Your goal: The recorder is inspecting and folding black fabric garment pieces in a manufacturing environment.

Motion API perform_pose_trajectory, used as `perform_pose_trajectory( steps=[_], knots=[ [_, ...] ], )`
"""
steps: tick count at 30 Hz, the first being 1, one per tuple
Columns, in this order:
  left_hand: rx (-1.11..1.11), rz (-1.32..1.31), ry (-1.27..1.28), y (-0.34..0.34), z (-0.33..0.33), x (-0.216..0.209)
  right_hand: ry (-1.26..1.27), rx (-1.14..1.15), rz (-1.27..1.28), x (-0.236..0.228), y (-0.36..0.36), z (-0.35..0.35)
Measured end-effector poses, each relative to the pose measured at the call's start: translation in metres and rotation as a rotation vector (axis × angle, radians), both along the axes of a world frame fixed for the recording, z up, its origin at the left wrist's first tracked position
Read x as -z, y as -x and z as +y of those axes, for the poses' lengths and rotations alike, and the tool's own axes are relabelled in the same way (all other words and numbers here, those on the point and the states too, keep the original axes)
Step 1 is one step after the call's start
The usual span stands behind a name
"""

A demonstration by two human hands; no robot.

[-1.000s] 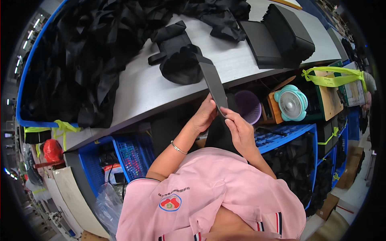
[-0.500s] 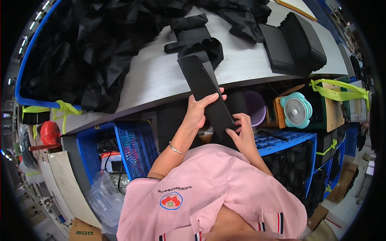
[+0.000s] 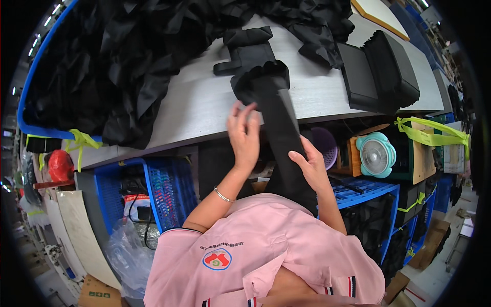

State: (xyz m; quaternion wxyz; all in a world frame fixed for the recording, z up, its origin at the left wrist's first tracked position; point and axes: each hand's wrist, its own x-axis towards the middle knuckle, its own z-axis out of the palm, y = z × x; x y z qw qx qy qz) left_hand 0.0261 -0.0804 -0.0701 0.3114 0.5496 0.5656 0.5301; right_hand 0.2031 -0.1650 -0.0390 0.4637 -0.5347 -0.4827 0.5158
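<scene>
A long, flat black piece of fabric-like material (image 3: 280,123) runs from the table's front edge down toward my lap. My right hand (image 3: 312,162) grips its right edge, thumb on top and fingers behind. My left hand (image 3: 244,137), with a metal bangle at the wrist, is off the piece at its left, its slightly blurred fingers apart. Just beyond, on the grey table (image 3: 197,102), lies a black sewn item (image 3: 250,55) with a side tab and a curved, looped part. The long piece's far end overlaps that curved part.
A blue-rimmed bin (image 3: 21,110) full of black fabric (image 3: 117,61) takes up the table's left. At the right stands a stack of black panels (image 3: 381,74). Below are a blue basket (image 3: 174,192), a purple basket (image 3: 327,146), a teal fan (image 3: 376,155) and a blue crate (image 3: 371,190).
My left hand has let go of the black piece and moved left of it. The piece now lies lower, and my right hand has shifted slightly up along its edge.
</scene>
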Motion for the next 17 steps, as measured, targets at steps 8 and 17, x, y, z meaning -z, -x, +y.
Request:
perform_pose_trajectory(
  steps=[8,17],
  knots=[
    [0.084,0.244,-0.227,0.014,0.081,0.014,0.041,-0.035,-0.726,-0.015,0.008,0.036],
    [0.637,0.25,-0.407,-0.004,0.043,-0.045,-0.198,0.01,-1.155,-0.012,0.023,0.076]
  ],
)
